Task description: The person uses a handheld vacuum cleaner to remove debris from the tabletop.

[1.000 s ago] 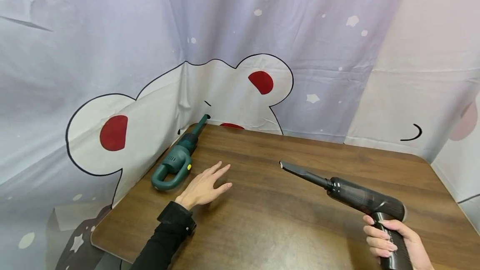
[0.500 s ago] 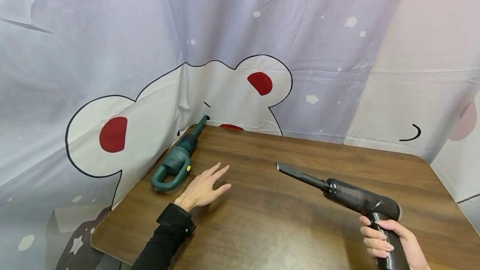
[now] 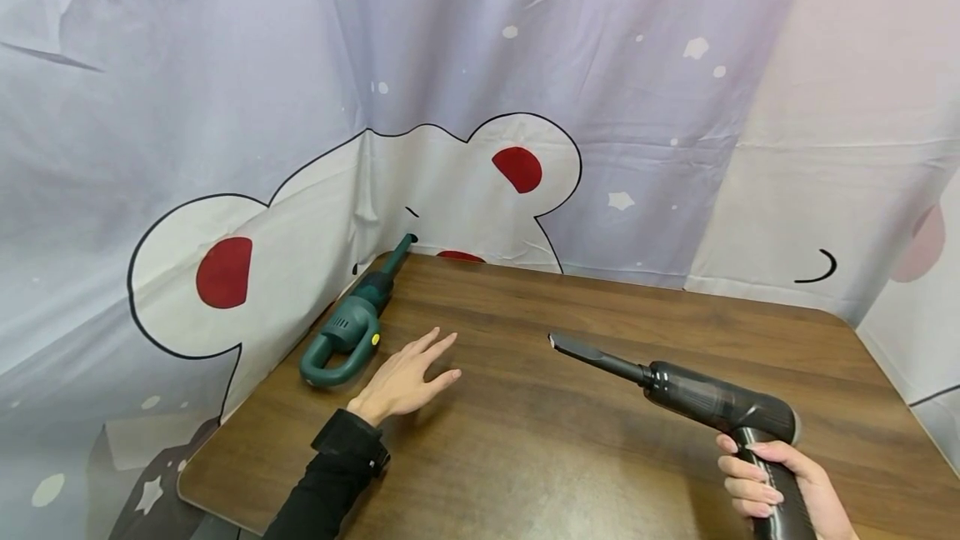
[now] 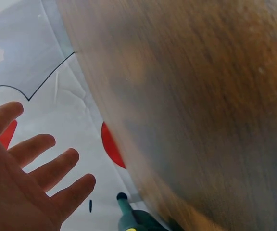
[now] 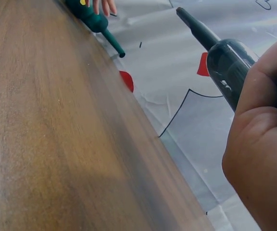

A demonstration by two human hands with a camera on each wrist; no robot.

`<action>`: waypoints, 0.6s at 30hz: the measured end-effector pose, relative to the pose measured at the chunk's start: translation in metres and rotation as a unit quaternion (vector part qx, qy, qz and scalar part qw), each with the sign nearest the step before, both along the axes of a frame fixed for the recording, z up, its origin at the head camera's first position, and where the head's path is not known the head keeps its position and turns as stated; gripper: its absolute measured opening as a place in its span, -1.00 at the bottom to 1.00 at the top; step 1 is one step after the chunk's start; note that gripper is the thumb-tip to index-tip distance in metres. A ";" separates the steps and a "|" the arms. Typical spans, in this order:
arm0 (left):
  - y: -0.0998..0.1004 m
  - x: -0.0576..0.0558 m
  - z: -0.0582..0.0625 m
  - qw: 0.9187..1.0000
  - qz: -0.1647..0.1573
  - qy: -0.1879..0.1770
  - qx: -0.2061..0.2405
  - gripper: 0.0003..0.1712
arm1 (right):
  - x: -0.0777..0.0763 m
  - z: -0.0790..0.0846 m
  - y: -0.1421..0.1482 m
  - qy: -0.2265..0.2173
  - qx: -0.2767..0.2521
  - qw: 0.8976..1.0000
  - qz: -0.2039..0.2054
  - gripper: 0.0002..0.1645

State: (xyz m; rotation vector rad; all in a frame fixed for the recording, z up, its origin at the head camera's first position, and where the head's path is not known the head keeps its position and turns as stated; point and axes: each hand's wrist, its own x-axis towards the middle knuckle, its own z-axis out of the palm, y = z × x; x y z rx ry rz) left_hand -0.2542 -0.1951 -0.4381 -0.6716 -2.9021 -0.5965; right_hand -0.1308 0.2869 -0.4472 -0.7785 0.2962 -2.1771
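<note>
My right hand (image 3: pixel 817 486) grips the handle of a black handheld vacuum (image 3: pixel 705 394), fingers wrapped round the front and thumb across the top. Its flat narrow nozzle (image 3: pixel 600 359) points left over the table; the handle's lower end is cut off by the frame edge. In the right wrist view the vacuum's clear dark barrel (image 5: pixel 227 62) shows past the hand. My left hand (image 3: pixel 405 377) is held palm down over the table with fingers spread, holding nothing. Just left of it lies a dark green handheld vacuum (image 3: pixel 348 323) with a loop handle and yellow button.
The brown wooden table (image 3: pixel 525 457) has rounded corners. A printed cloth (image 3: pixel 465 48) with cartoon bear shapes hangs close along its back and left edges. The green vacuum's nozzle reaches the far left corner, against the cloth.
The black vacuum and right hand have drifted slightly left and down. The left hand and green vacuum keep their places, with the whole head view shifted a little.
</note>
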 end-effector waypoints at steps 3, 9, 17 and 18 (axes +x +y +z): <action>0.000 0.001 0.000 1.000 0.000 0.000 0.003 -0.20 | -0.001 -0.002 0.000 0.003 0.001 1.000 0.002 -0.51; -0.001 0.001 0.001 1.000 0.003 -0.002 0.004 -0.19 | 0.001 -0.001 -0.002 -0.002 0.001 1.000 0.001 -0.51; -0.002 0.002 -0.001 1.000 -0.002 0.000 0.010 -0.21 | 0.002 -0.001 -0.005 -0.007 0.000 1.000 0.002 -0.52; -0.002 0.002 -0.001 1.000 -0.002 0.000 0.011 -0.21 | 0.002 -0.001 -0.005 -0.007 0.000 1.000 0.002 -0.52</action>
